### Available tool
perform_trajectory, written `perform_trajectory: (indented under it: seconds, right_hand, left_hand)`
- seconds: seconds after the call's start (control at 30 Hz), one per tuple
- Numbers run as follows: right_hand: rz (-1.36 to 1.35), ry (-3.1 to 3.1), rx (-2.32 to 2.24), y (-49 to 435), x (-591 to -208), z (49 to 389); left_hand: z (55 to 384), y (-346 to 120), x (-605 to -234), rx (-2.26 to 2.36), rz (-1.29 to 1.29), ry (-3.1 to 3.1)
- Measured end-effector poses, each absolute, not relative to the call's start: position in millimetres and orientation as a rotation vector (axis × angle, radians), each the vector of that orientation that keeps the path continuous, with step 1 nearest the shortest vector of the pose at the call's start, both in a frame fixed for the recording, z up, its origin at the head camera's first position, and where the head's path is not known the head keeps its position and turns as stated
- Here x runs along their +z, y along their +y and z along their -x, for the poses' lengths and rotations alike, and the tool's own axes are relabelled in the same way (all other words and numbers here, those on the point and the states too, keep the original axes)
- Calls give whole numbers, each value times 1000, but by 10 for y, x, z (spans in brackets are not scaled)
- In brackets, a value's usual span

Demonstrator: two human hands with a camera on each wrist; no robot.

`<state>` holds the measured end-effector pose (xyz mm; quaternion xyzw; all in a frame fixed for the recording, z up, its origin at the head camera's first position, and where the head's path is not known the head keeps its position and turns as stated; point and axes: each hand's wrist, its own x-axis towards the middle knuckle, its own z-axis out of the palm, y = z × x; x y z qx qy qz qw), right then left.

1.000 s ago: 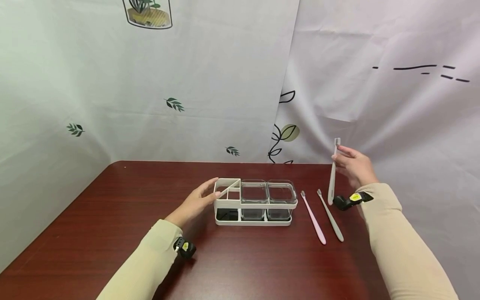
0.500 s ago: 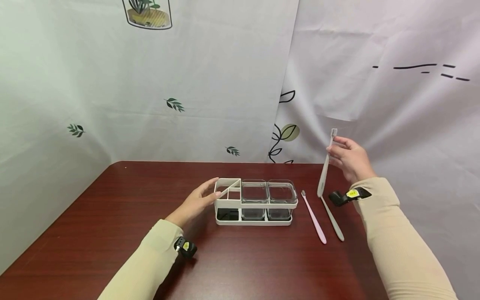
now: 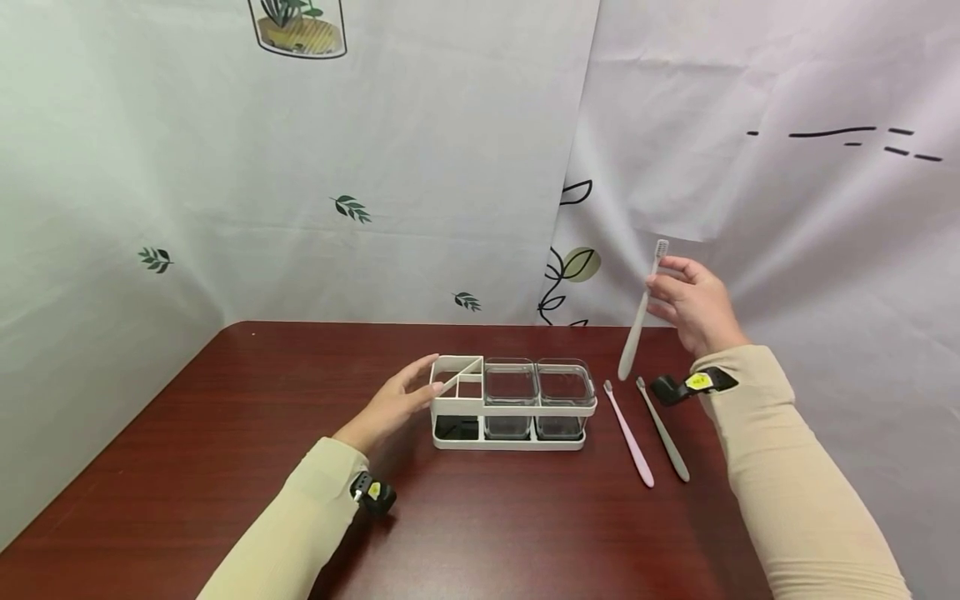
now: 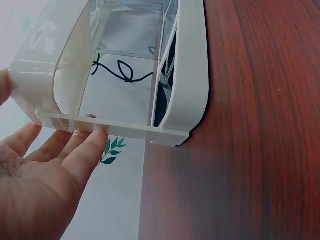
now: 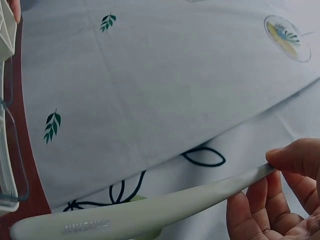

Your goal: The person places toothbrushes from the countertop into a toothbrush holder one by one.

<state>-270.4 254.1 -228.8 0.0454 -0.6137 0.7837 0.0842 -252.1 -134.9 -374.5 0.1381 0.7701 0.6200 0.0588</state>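
A pale toothbrush [image 3: 634, 333] is pinched near its neck between the thumb and fingers of my right hand [image 3: 701, 304]. Its bristled head points up, and its thick handle slants down to the left, raised above the table. In the right wrist view the long handle [image 5: 120, 215] reaches left from the fingertips. My left hand [image 3: 393, 404] grips the left end of a white toothbrush holder [image 3: 517, 445], thumb over the top rim and fingers along the end. The left wrist view shows those fingers [image 4: 92, 150] against the end's crossbar. Two clear square cups [image 3: 564, 385] sit in the holder.
Right of the holder, a pink toothbrush [image 3: 630, 437] and a grey-green toothbrush [image 3: 663, 433] lie side by side on the dark red table [image 3: 187, 467]. Divided slots [image 3: 469, 386] form the holder's left part. A printed white curtain [image 3: 412, 167] hangs behind the table.
My right hand has moved up and to the left with the pale toothbrush, whose handle end has swung further left. The left hand and the holder stay in place.
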Motion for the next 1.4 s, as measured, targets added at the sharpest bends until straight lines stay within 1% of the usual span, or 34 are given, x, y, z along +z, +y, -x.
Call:
perform_trajectory:
  seconds: [0.33, 1.0, 1.4]
  right_hand:
    - [-254, -1766, 2370, 2382, -2267, 2694]
    - [-323, -1682, 2389, 2024, -2313, 2711]
    - [-316, -1678, 2400, 1735, -2368, 2737]
  left_hand:
    - [2510, -1329, -3751, 1908, -421, 2297]
    - [2518, -1325, -3760, 1888, -416, 2340]
    - [2502, -1332, -3762, 1937, -401, 2286]
